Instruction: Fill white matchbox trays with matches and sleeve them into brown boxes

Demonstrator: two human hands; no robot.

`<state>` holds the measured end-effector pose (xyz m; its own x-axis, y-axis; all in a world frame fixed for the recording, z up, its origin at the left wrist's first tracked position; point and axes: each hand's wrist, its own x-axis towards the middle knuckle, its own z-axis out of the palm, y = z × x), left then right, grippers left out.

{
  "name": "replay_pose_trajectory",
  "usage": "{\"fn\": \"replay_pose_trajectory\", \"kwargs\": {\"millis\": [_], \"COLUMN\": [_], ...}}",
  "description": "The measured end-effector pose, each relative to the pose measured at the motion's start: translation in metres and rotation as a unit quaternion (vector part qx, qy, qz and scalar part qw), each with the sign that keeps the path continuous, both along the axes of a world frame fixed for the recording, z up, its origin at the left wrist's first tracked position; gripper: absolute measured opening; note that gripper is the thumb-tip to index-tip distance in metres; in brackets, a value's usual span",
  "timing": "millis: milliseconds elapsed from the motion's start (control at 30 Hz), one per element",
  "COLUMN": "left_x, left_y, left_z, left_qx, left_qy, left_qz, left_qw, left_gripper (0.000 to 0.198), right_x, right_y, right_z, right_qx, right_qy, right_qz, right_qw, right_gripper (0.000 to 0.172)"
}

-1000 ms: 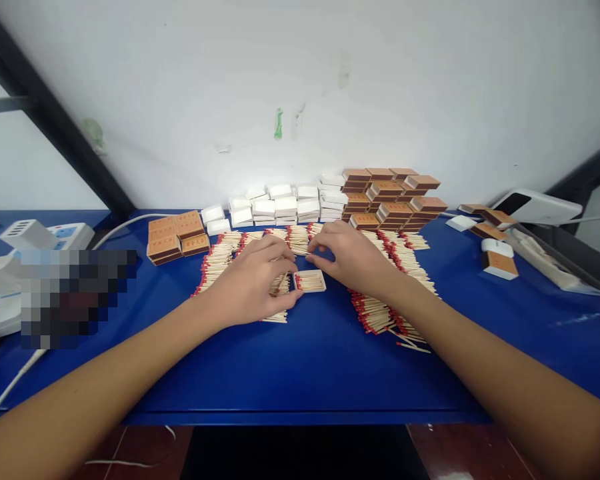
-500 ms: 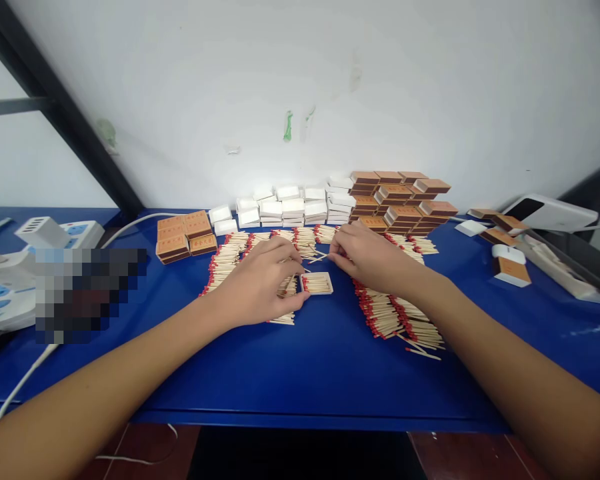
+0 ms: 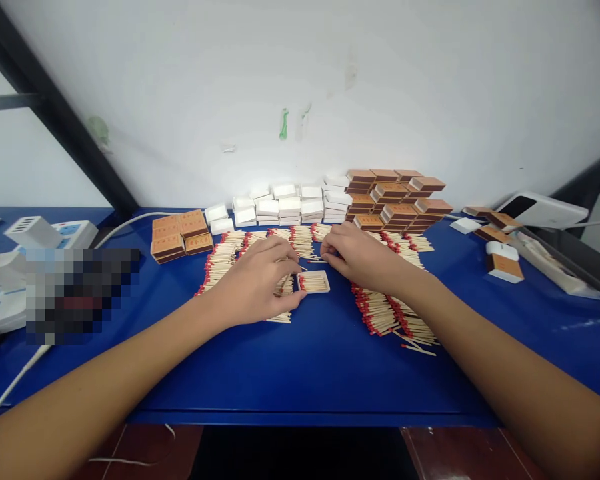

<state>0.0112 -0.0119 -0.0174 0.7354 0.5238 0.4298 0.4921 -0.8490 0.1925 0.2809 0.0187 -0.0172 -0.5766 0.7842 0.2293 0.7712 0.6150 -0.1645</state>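
My left hand (image 3: 263, 280) has thumb and fingers closed around the left end of a small white matchbox tray (image 3: 325, 289), which lies flat on the blue table. Red-tipped matches (image 3: 313, 283) lie side by side in it. Just behind the tray, my right hand (image 3: 357, 257) is pinched, with a single match (image 3: 317, 261) at its fingertips, head pointing left. Matches in piled rows surround both hands, one pile (image 3: 223, 260) left of my left hand and another (image 3: 375, 313) partly under my right forearm.
White trays (image 3: 283, 207) stand stacked along the wall, beside stacked brown matchbox sleeves (image 3: 393, 193). Orange-topped matchboxes (image 3: 180, 233) sit at left. White power strips (image 3: 75, 233), cables and a pixelated dark object (image 3: 83, 293) lie farther left. A white device (image 3: 545, 207) and loose boxes are at right.
The view has shifted slightly. Near my right fingertips, two crossed matches showed before; one shows now. My left hand has stayed at the tray.
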Motion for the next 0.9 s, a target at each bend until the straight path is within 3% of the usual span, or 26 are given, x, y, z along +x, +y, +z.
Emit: {"fn": "replay_pose_trajectory", "kwargs": {"millis": [267, 500, 700, 800, 900], "left_x": [0.0, 0.001, 0.0, 0.001, 0.001], "left_y": [0.0, 0.001, 0.0, 0.0, 0.0], "left_z": [0.0, 0.0, 0.0, -0.001, -0.001], "left_qx": [0.005, 0.009, 0.016, 0.018, 0.021], "left_qy": [-0.003, -0.002, -0.002, -0.003, -0.002], "left_qz": [-0.001, -0.003, -0.005, -0.008, -0.007], "left_qw": [1.0, 1.0, 1.0, 1.0, 1.0], "left_gripper": [0.022, 0.022, 0.024, 0.023, 0.023], "right_x": [0.0, 0.0, -0.001, 0.0, 0.0], "right_y": [-0.003, -0.008, -0.011, -0.011, -0.012], "right_z": [0.003, 0.009, 0.011, 0.012, 0.016], "right_qx": [0.018, -0.019, -0.019, -0.014, -0.041], "right_qy": [-0.026, 0.063, 0.083, 0.101, 0.147], "right_qz": [0.008, -0.035, -0.001, 0.013, -0.02], "right_qw": [0.999, 0.997, 0.996, 0.995, 0.988], "right_gripper": [0.024, 0.017, 0.038, 0.034, 0.027]}}
